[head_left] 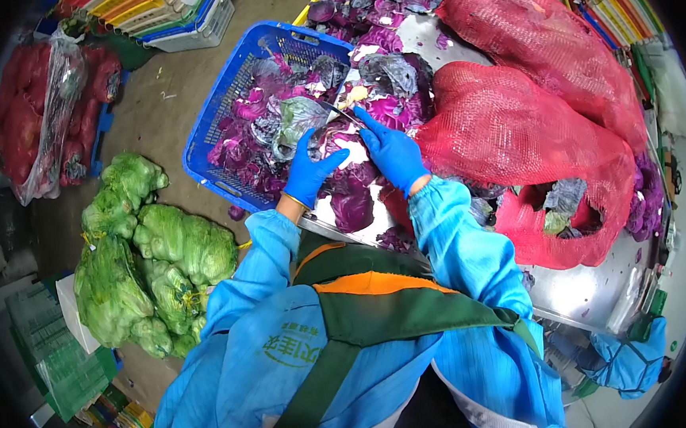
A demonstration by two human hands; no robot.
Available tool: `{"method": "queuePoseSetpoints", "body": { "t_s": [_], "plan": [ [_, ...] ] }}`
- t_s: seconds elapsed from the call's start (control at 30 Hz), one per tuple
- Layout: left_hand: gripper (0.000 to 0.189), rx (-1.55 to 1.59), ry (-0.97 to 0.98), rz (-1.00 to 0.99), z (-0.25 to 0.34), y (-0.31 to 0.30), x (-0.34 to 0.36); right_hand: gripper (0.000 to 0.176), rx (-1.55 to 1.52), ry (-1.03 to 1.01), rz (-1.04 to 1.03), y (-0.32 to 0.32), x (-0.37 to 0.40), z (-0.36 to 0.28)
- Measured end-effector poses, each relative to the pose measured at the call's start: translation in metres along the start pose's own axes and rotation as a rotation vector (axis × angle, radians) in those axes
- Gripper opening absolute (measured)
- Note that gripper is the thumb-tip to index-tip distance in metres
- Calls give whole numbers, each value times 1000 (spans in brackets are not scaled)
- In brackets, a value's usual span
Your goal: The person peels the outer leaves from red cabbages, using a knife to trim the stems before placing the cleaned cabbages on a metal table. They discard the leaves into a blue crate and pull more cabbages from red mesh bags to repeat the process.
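My right hand (390,151), in a blue glove, is closed around a knife (341,112) whose dark blade points up and to the left. The handle is hidden in the glove. My left hand (308,173), also gloved in blue, has its thumb and forefinger spread apart beside red cabbage pieces. Just beyond its fingertips lies a grey-green outer leaf (298,120), over the near right side of a blue basket (208,124). Purple leaves fill much of that basket. Trimmed red cabbage (352,209) lies on the metal table between and below my hands.
Two red mesh sacks (528,129) lie on the table at right, the nearer one torn open over cabbage. Bagged green vegetables (186,241) sit on the floor at left. Stacked crates (186,18) stand behind. Another person in blue (627,357) is at lower right.
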State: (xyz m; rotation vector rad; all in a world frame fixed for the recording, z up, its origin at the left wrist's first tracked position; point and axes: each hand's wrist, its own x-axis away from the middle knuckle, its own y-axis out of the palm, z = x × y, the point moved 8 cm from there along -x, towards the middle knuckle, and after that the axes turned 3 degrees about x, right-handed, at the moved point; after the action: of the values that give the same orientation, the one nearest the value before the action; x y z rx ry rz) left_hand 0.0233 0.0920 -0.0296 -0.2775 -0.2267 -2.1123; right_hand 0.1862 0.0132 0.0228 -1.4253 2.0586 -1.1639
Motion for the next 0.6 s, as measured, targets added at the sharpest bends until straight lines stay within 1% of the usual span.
{"method": "queuePoseSetpoints", "body": {
  "t_s": [0.03, 0.07, 0.1, 0.17, 0.2, 0.23, 0.3, 0.37, 0.4, 0.43, 0.5, 0.53, 0.6],
  "plan": [
    [84, 43, -47, -5, -3, -2, -1, 44, -25, -31, 2, 2, -5, 0],
    [93, 111, -105, -53, -9, -2, -5, 42, -57, 9, -58, 5, -11, 3],
    [93, 107, -91, -67, -9, -1, -5, 42, -56, 10, -38, 6, -26, 14],
    [95, -229, 276, -203, 17, 10, 9, 42, -8, 24, -34, 25, -53, 52],
    [98, -409, 356, -297, 25, 19, 22, 42, 14, 50, -82, 36, -54, 68],
    [102, -433, 259, -321, 20, 24, 26, 42, 40, 72, -136, 42, -53, 77],
    [101, -245, 166, -337, 10, 26, 29, 43, 40, 83, -114, 39, -39, 87],
    [95, -258, 145, -379, 5, 23, 24, 45, -129, 54, 91, 25, -29, 92],
    [90, -247, 117, -394, 7, 22, 22, 50, -94, 115, 102, 1, -12, 75],
    [90, -244, 117, -386, 7, 20, 16, 50, -92, 107, 97, -12, 4, 60],
    [93, -88, -28, -412, -9, 17, 6, 61, -282, -140, 184, -39, 32, 26],
    [89, -120, -22, -400, -12, 14, 1, 61, -282, -137, 178, -45, 39, 17],
    [89, -142, -22, -425, 1, 20, 3, 73, 100, -259, 104, -44, 48, -7]
  ]
}}
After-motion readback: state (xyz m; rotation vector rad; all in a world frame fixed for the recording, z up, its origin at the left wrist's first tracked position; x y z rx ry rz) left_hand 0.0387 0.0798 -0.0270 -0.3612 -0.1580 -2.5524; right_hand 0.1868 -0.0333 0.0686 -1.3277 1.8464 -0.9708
